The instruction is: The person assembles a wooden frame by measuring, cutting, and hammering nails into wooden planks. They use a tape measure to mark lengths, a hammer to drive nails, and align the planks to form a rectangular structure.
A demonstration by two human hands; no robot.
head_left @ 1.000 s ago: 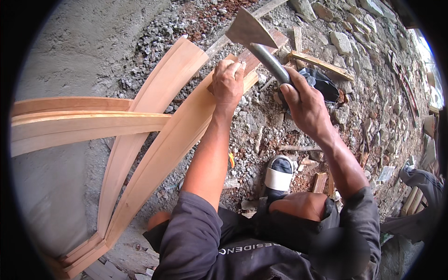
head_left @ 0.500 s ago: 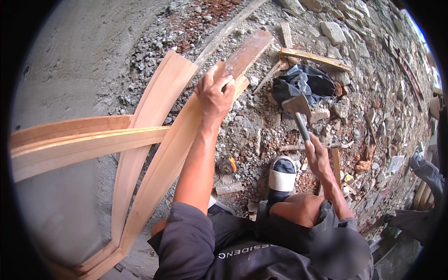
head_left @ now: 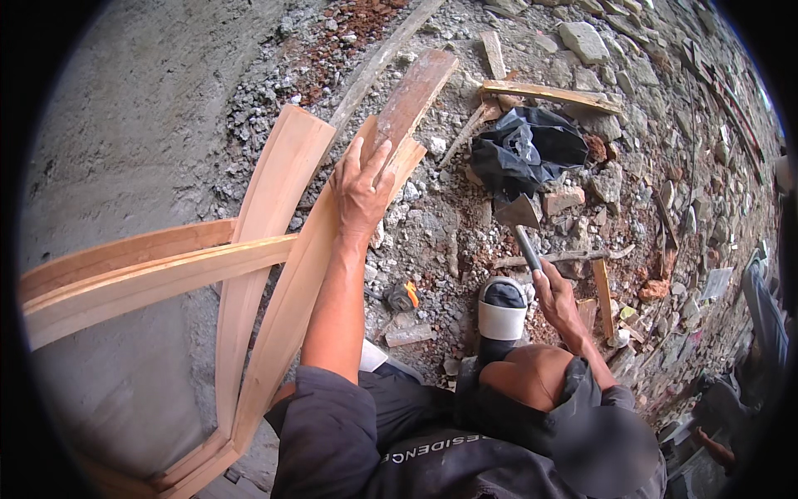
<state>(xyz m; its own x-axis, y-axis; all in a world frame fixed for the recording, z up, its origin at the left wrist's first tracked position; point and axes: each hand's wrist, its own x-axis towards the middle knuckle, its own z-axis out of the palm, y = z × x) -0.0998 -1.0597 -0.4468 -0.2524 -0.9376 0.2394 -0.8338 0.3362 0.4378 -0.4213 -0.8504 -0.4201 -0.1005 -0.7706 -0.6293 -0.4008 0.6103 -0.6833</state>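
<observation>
My left hand (head_left: 363, 200) lies on the upper end of a long pale wooden frame piece (head_left: 291, 287), fingers apart. Its fingertips touch a weathered board (head_left: 413, 87) lying against that end. Part of the contact is hidden under the palm. My right hand (head_left: 555, 299), closed around a dark grey handle, holds a short-handled tool with a broad flat metal head (head_left: 519, 213). The tool points up and away over the rubble. A second pale frame piece (head_left: 270, 187) runs alongside on the left, and crosspieces (head_left: 158, 274) extend leftward.
Rough rubble (head_left: 465, 241) covers the ground, with a grey concrete surface (head_left: 158, 125) at left. A black plastic bag (head_left: 540, 154) lies ahead, near a loose wooden strip (head_left: 553, 94). An orange and black tape measure (head_left: 405, 296) sits near my shoe (head_left: 502, 308).
My left hand has loosened from a grip on the weathered board and now lies flatter, fingers apart. My right hand has lowered slightly toward me with the tool, whose head has turned.
</observation>
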